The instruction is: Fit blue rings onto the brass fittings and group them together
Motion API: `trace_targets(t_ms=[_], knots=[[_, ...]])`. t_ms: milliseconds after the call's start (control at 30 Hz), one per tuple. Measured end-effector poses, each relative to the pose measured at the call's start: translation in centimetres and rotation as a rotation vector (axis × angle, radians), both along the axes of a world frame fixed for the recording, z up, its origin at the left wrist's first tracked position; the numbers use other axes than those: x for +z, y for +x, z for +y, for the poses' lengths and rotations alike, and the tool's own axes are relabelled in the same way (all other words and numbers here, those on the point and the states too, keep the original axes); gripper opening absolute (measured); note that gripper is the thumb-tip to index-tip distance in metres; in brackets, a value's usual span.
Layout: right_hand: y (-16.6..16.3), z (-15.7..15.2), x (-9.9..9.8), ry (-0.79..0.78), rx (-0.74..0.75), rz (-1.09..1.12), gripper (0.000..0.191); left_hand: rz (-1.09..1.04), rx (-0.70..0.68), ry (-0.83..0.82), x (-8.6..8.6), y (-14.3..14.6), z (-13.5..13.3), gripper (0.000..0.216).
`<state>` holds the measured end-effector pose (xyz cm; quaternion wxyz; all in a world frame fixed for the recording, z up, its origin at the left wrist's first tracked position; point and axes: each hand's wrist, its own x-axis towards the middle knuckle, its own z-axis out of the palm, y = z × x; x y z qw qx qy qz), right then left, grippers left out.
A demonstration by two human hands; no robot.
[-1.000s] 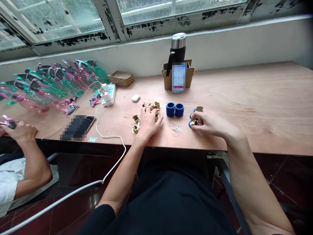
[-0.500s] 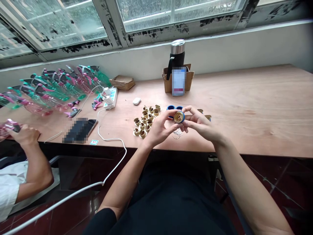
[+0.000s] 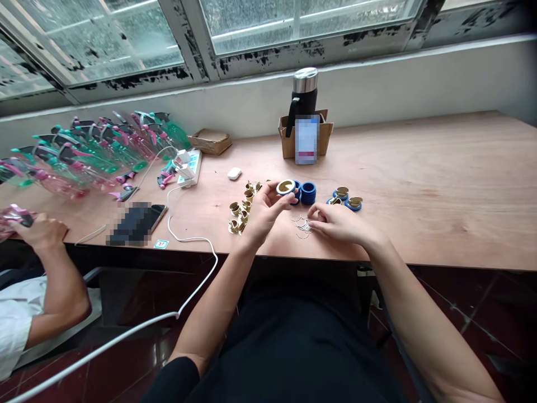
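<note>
My left hand [image 3: 263, 215] is raised a little above the wooden table [image 3: 419, 179] and pinches a round brass part [image 3: 286, 187] at its fingertips. My right hand [image 3: 335, 224] rests on the table with its fingertips on a small heap of thin wire rings [image 3: 302, 225]. A cluster of brass parts [image 3: 241, 212] lies left of my left hand. Two stacks of blue rings [image 3: 308, 192] stand just behind my hands. Several blue rings with brass parts in them [image 3: 346, 198] lie to the right.
A cardboard box [image 3: 306, 137] with a black flask [image 3: 304, 95] and a phone stands at the back. A power strip [image 3: 188, 162], white cable [image 3: 184, 235], earbud case [image 3: 234, 173], another phone [image 3: 134, 223] and rows of green and pink bottles [image 3: 92, 151] lie left. Another person's hand [image 3: 39, 232] works at far left.
My hands came together over the table with a blue and brass part, then parted. My left hand now holds a brass part up. My right hand has dropped onto the wire rings.
</note>
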<state>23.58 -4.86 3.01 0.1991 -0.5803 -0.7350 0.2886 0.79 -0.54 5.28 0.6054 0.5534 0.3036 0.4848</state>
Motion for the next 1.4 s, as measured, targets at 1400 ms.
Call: trace_targets(t_ms=[1400], knots=[[-0.4, 0.8, -0.8, 0.017, 0.018, 0.166, 0.026, 0.061, -0.041, -0.341, -1.5, 1.4, -0.5, 0.035]])
